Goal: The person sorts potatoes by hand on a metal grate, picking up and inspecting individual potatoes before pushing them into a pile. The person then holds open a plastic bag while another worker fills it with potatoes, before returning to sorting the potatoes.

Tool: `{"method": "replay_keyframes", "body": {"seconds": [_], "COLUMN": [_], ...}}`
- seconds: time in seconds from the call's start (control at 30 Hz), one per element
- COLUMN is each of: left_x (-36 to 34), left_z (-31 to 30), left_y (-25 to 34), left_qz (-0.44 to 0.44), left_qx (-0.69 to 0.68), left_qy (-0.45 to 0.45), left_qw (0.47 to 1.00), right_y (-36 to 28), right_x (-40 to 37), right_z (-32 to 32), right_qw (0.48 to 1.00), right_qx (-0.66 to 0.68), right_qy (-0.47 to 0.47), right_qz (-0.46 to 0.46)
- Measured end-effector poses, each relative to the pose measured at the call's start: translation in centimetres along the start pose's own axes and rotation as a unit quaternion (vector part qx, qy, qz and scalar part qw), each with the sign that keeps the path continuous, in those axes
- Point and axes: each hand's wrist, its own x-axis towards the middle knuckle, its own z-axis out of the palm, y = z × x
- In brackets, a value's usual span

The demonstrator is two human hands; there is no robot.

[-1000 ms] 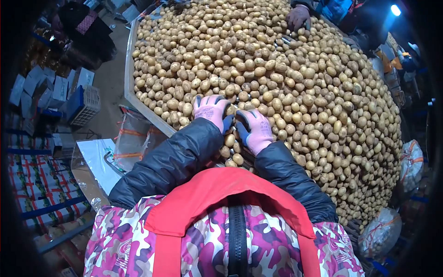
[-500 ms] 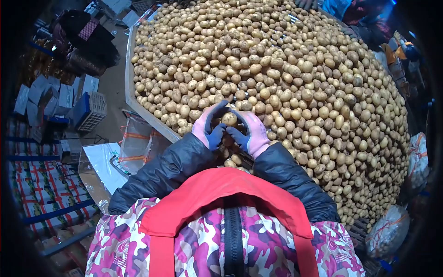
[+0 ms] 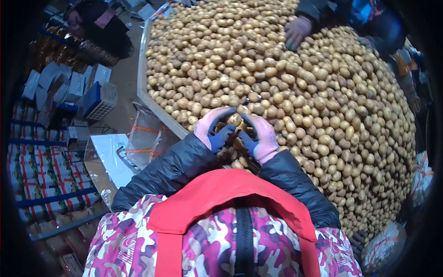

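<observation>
A large heap of potatoes spreads before me. My left hand, in a pink glove with blue-grey fingers, is curled at the near left side of the heap. Facing it, my right hand wears a matching glove, its fingers bent inward. Between the fingertips of both hands sits a single round potato, gripped from either side. More potatoes show just below, in the gap between my wrists.
A pale rim borders the heap on the left. A co-worker's gloved hand reaches onto the potatoes at the top right. Crates, cartons and a clear bag stand at left; a filled bag lies lower right.
My view has shifted, moving the scene slightly right and down. The co-worker's hand now extends further over the heap. My hands still hold a potato, which sits nearer the upper fingertips.
</observation>
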Motion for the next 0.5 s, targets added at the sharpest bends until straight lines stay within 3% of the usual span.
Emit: {"method": "replay_keyframes", "body": {"seconds": [0.07, 0.27, 0.3, 0.4, 0.5], "left_x": [-0.8, -8.1, -10.7, -13.1, -10.5], "left_z": [-1.4, -10.2, -13.3, -16.1, -14.1], "left_y": [-0.1, -7.3, -11.8, -13.4, -11.2], "left_qz": [0.094, -0.044, -0.047, -0.151, -0.073], "left_qx": [0.047, 0.053, 0.115, 0.354, 0.386], "left_qy": [0.141, 0.393, 0.385, 0.395, 0.337], "left_qw": [0.984, 0.917, 0.915, 0.834, 0.856], "right_y": [0.1, -0.1, 0.0, -0.3, -0.7], "right_x": [0.0, 0.2, 0.3, 0.3, 0.3], "right_z": [0.2, -0.1, -0.1, 0.0, -0.4], "right_qw": [0.999, 0.994, 0.994, 0.995, 0.996], "right_qx": [0.042, 0.068, 0.069, 0.064, 0.051], "right_qy": [0.018, 0.036, 0.035, 0.029, 0.024], "right_qz": [0.025, 0.082, 0.077, 0.073, 0.074]}}
